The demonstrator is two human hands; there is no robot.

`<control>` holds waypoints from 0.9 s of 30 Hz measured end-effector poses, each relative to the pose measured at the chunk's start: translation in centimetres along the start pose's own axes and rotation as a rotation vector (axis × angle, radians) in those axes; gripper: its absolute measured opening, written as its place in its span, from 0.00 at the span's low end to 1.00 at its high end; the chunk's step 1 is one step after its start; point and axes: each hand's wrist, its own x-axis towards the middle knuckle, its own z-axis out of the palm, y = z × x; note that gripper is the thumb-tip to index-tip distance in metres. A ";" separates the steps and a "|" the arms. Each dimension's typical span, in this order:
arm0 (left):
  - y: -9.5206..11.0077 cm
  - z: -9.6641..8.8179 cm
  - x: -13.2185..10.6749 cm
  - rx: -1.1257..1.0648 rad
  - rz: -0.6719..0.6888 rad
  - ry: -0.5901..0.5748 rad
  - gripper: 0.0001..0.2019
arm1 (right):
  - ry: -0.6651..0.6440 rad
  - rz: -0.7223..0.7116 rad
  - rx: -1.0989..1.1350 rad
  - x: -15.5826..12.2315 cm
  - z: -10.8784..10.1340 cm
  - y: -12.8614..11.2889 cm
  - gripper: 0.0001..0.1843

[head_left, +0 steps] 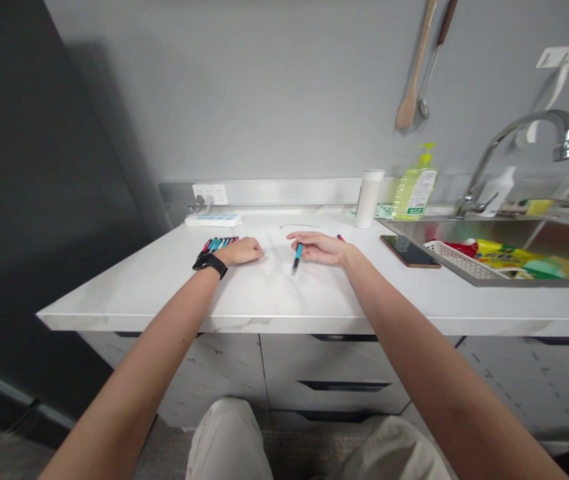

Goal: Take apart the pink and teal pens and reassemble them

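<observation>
My left hand (242,251) rests on the white countertop with its fingers curled in; whether anything is inside them is hidden. Just beyond its wrist, which wears a black watch, a row of several teal and pink-red pens (218,244) lies side by side, partly covered by the hand. To the right, my right hand (320,247) is turned palm inward, fingers fairly straight, holding a teal and black pen (298,257) by its upper end. That pen slants down, its dark lower end slightly blurred. Behind the right wrist, the tip of a red pen (340,237) shows.
A white power strip (214,220) lies at the back left below a wall socket. Toward the right stand a white cylinder (368,200) and a yellow-green soap bottle (415,190). A phone (409,251) lies beside the sink (494,282), which holds a white basket and packets.
</observation>
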 end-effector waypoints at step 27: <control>1.0 -0.3 -0.6 0.007 -0.040 0.011 0.08 | 0.128 -0.075 0.009 0.4 -0.5 0.4 0.20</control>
